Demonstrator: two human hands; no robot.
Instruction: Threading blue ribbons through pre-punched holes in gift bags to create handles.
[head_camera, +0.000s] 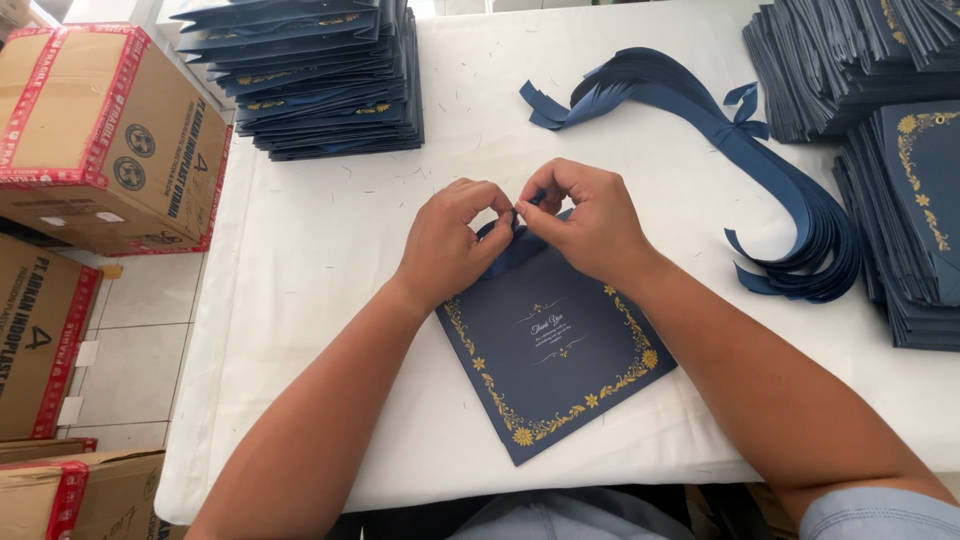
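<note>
At card's top edge: both hands' fingers (520, 212) pinching blue ribbon (512, 245) over navy card (555, 360).

Both forearms bare, reaching fwd from bottom edge, converging toward centre. Left hand (450, 240): knuckles up, fingers curled, thumb & index pinched at tips. Right hand (585, 222): same pose, fingers (545, 190) bent inward, pinching beside left's tips. Hands nearly touching; wrists slightly flexed. Light-blue sleeve at right elbow.

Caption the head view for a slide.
Left hand and right hand pinch a blue ribbon at the top of a navy gold-trimmed card.
</note>
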